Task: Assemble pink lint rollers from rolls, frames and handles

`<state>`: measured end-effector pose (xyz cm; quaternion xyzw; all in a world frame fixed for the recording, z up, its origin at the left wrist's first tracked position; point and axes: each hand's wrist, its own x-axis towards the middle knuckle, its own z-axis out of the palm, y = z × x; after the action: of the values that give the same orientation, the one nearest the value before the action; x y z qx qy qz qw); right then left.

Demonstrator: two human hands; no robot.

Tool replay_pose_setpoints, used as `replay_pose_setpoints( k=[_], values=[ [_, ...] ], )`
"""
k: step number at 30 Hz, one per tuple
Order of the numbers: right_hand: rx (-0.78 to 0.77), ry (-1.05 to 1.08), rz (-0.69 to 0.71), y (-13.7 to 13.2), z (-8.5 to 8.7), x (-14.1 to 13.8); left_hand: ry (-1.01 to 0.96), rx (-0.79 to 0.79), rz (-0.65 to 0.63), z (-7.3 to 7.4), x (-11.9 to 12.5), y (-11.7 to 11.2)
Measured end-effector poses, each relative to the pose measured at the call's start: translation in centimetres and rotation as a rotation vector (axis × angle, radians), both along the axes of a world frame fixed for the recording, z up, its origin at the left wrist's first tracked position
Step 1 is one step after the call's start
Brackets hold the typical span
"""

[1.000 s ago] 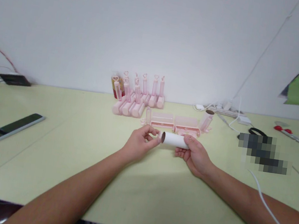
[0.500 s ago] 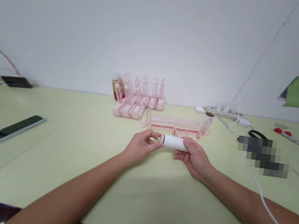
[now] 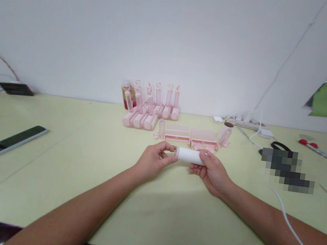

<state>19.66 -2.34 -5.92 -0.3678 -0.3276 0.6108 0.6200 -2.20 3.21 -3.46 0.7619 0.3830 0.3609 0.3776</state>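
Between my hands a white lint roller roll [image 3: 191, 156] lies nearly level, just over the table. My right hand [image 3: 213, 172] is closed round its right end, thumb on top and fingers beneath. With thumb and fingers, my left hand [image 3: 155, 160] pinches a pale pink end piece [image 3: 176, 152] that sits against the left end of the roll. Just beyond the hands are two pink cases with clear lids, a left case [image 3: 178, 132] and a right case [image 3: 205, 136]. A small clear pink handle [image 3: 161, 129] stands beside the left one.
Several pink lint rollers [image 3: 142, 119] with upright heart-topped handles stand near the wall. Another roll [image 3: 225, 133] stands behind my right hand. A phone [image 3: 16, 141] lies at left. Rightward are a white cable [image 3: 294, 232], a black strap [image 3: 281, 147] and red-handled scissors [image 3: 312, 146].
The pink end piece has gone further into the roll; the dark gap between them has closed. Both hands stay almost in place.
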Motion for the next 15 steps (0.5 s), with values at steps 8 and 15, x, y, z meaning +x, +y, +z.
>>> replay_pose_setpoints(
  k=[8,15],
  values=[
    [-0.035,0.058,-0.051,0.3,-0.1,0.2,-0.026,0.114,0.046,0.6,0.3,-0.5],
    [-0.050,0.087,-0.063,0.7,-0.7,0.6,0.041,0.216,0.017,0.3,1.1,-2.0]
  ],
)
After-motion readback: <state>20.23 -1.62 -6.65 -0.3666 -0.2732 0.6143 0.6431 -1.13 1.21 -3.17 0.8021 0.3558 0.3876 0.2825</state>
